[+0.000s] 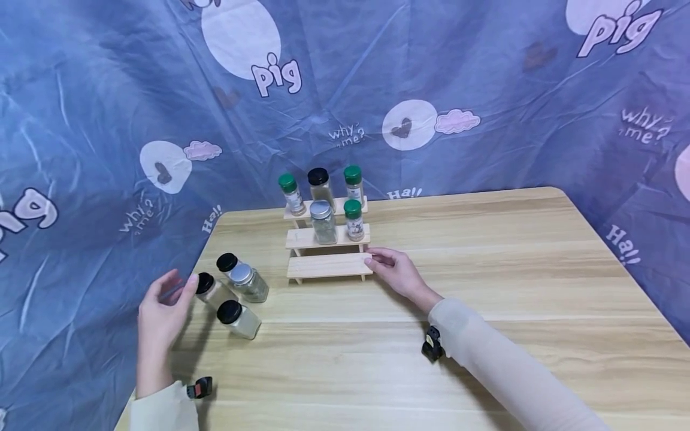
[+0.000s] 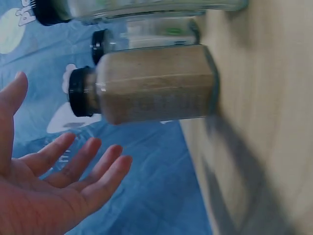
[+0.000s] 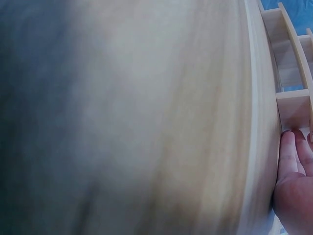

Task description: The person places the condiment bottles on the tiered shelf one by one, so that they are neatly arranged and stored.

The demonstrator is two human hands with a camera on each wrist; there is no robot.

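Observation:
My left hand (image 1: 164,308) is raised beside a spice jar (image 1: 218,294) with a black lid, fingers spread and holding nothing. In the left wrist view that jar (image 2: 156,85) shows brown powder, and a gap lies between it and the palm. Around it stand a silver-lidded jar (image 1: 253,284), a pale-filled black-lidded jar (image 1: 245,323) and another black-lidded jar (image 1: 227,262), partly hidden. My right hand (image 1: 399,272) holds the right end of the lowest step of a three-step wooden spice rack (image 1: 329,266). In the right wrist view, its fingers (image 3: 288,154) reach against the rack's side.
On the rack's top step stand two green-lidded bottles (image 1: 294,200) and a black-lidded jar (image 1: 321,190). A silver-lidded jar (image 1: 324,226) and a green-lidded bottle (image 1: 354,227) share the middle step. Blue printed cloth (image 1: 345,90) hangs behind and left of the wooden table (image 1: 485,257).

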